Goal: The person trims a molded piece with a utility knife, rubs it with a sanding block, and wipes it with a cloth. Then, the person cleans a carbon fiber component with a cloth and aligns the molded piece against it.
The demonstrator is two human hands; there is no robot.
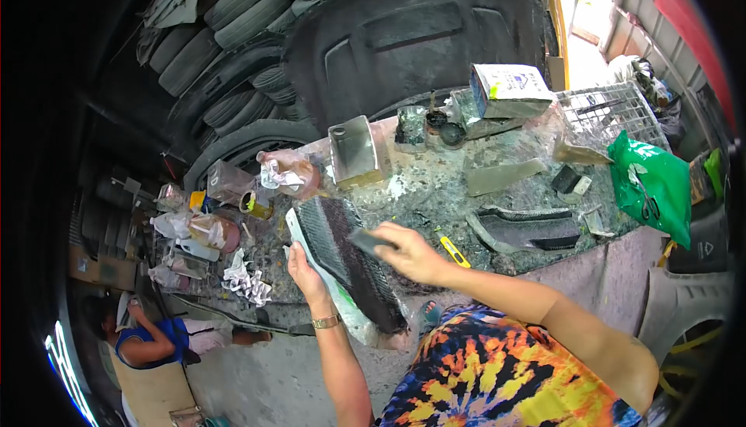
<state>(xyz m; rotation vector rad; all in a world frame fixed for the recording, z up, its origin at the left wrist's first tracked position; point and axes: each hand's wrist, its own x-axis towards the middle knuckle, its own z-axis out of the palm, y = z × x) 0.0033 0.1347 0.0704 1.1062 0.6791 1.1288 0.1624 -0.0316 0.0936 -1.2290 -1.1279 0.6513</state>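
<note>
My left hand (pixel 305 273), with a watch at its wrist, is closed on the pale left edge of a long dark panel (pixel 342 252) with a woven, carbon-fibre-like surface. The panel is tilted at the front edge of the workbench. In my right hand (pixel 412 252) is a small dark grey flat block (pixel 371 244), held against the panel's face or just over it; I cannot tell which. A yellow utility knife (pixel 454 251) lies on the bench just beyond my right hand. Farther right rests another dark woven piece (pixel 528 229) with pale edges.
On the bench (pixel 420 190) stand an open rectangular container (pixel 357 151), dark pots (pixel 451 133) and a white box (pixel 513 89). Scissors (pixel 646 198) lie on a green bag (pixel 657 182) at right. Crumpled paper (pixel 247 278) sits at left. Another person (pixel 155 341) is at lower left.
</note>
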